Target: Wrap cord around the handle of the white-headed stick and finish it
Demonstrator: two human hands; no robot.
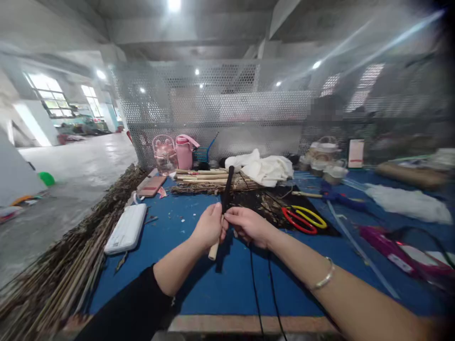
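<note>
My left hand (pixel 210 226) is wrapped round a slim stick (pixel 213 251), whose pale lower end pokes out below the fist. Its upper part is covered by a black wrap (pixel 228 189) rising above my fingers. Right beside it, my right hand (pixel 247 225) pinches at the stick with thumb and forefinger; what lies between these fingertips is too small to name. Two dark cords (pixel 253 284) hang below my right hand and over the table's front edge.
Dry stalks (pixel 81 255) line the left side by a white power bank (pixel 126 228). Red-and-yellow-handled scissors (pixel 299 221) lie to the right on black cloth. Behind are bundled sticks (pixel 202 177), white cloth (pixel 268 169) and a pink bottle (pixel 184 154). A purple item (pixel 387 248) sits far right.
</note>
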